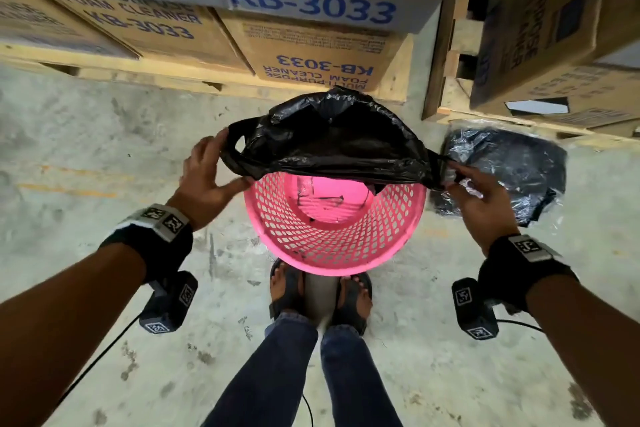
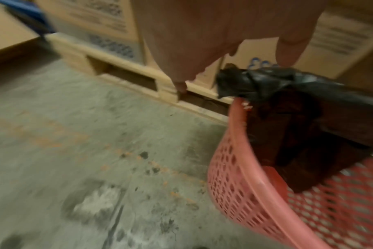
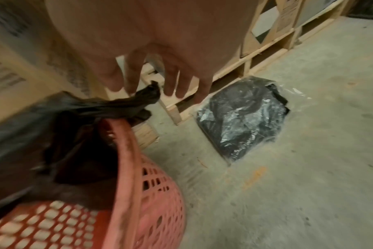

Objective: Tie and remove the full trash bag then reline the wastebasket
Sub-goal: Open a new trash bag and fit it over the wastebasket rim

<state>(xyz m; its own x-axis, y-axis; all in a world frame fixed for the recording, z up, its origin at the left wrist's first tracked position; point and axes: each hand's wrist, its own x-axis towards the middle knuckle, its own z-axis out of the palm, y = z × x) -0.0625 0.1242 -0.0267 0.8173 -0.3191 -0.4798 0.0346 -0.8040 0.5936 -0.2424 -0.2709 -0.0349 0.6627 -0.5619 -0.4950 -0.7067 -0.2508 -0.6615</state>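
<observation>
A fresh black bag point(image 1: 325, 146) is held stretched over the pink wastebasket point(image 1: 332, 236), its handles pinched by left hand point(image 1: 207, 177) and right hand point(image 1: 478, 194) fingers, evidently so the mouth can be fitted over the rim.

A bare concrete floor point(image 1: 104, 156) is observed, grey, stained and marked with faint orange streaks. Brown cardboard cartons point(image 1: 311, 55) printed "KB-3033" and "Multi-Purpose Foam Cleaner" in blue are stacked on pale wooden pallets point(image 1: 145, 74) along the far side. A further pallet point(image 3: 264, 48) carrying cartons is seen at the right; the light is dim and even.
</observation>
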